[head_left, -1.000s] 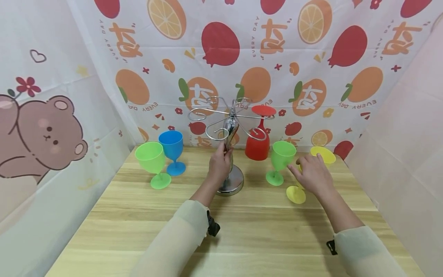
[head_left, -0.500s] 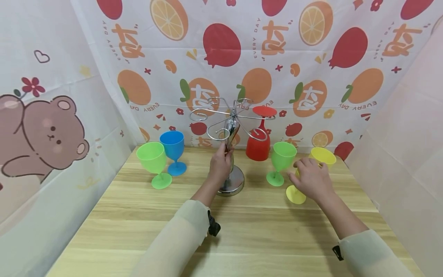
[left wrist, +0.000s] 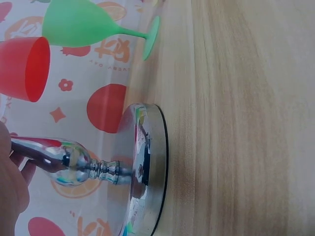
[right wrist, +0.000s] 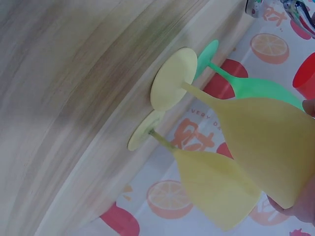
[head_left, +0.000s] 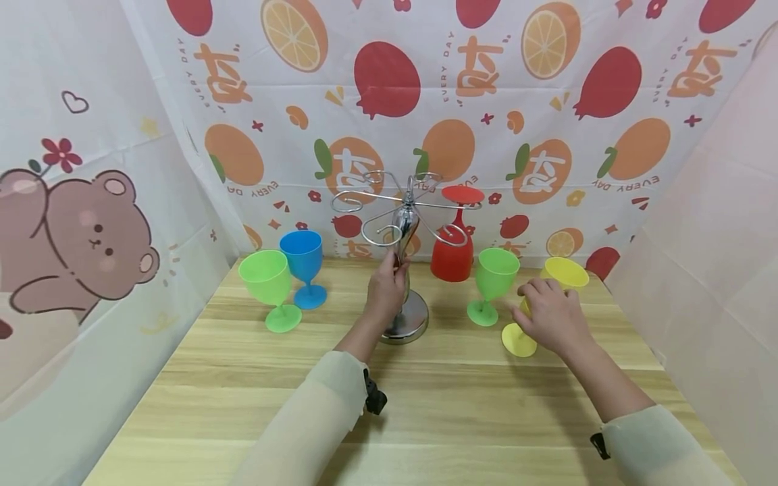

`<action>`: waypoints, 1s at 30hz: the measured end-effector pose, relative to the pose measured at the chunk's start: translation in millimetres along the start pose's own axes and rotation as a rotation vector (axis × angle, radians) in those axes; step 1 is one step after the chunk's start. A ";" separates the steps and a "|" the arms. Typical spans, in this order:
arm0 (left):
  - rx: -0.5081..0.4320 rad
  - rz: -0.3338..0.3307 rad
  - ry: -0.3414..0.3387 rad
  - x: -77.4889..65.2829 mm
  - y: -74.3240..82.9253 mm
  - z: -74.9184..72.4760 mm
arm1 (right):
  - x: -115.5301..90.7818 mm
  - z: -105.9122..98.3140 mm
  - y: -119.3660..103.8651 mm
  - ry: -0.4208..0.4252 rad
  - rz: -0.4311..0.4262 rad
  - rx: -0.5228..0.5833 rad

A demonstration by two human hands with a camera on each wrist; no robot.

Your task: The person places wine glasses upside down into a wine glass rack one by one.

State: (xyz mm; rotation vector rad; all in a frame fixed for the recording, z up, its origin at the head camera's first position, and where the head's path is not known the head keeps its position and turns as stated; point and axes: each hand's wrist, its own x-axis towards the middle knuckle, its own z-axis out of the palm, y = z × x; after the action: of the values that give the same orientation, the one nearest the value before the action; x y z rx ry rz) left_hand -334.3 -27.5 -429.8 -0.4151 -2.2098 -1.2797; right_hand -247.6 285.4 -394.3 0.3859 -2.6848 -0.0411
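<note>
My left hand (head_left: 387, 287) grips the post of a chrome wine glass rack (head_left: 406, 324), whose curled wire arms spread out at the top. A red goblet (head_left: 452, 260) hangs upside down from an arm on the rack's right side. My right hand (head_left: 552, 314) holds the bowl of the nearer yellow goblet (head_left: 519, 339) and hides most of it in the head view. In the right wrist view, thumb and fingers lie on either side of that yellow bowl (right wrist: 270, 142). Behind it stands a second yellow goblet (head_left: 566, 271), partly covered by the hand.
Just left of the right hand, a green goblet (head_left: 495, 273) stands upright. Another green goblet (head_left: 267, 277) and a blue goblet (head_left: 302, 255) stand at the table's left side. A fruit-printed cloth (head_left: 389, 81) hangs behind the wooden table (head_left: 425, 418).
My right hand has come down slightly and taken hold of the nearer yellow goblet, uncovering more of the one behind. The left hand keeps its grip on the rack.
</note>
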 end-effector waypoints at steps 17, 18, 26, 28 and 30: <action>-0.046 -0.042 -0.039 -4.9 11.3 -5.5 | -3.8 -11.3 -0.5 0.111 -0.020 0.136; -0.056 -0.053 -0.050 -5.5 12.5 -6.1 | -3.5 -12.1 -1.6 0.119 -0.018 0.149; -0.145 -0.142 -0.066 -12.8 17.4 -10.9 | -1.3 -21.8 -11.6 0.110 0.041 0.363; -0.135 -0.154 -0.046 -15.6 18.1 -11.7 | -0.8 -24.0 -13.5 0.106 0.068 0.447; -0.118 -0.171 -0.010 -18.6 19.0 -12.6 | -0.6 -26.3 -15.0 0.108 0.091 0.531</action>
State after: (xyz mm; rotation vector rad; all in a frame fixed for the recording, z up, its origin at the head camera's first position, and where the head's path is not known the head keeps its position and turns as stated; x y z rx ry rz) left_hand -305.7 -28.8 -422.6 -0.2818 -2.2247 -1.5063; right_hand -232.2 272.0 -372.0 0.4063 -2.5703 0.7078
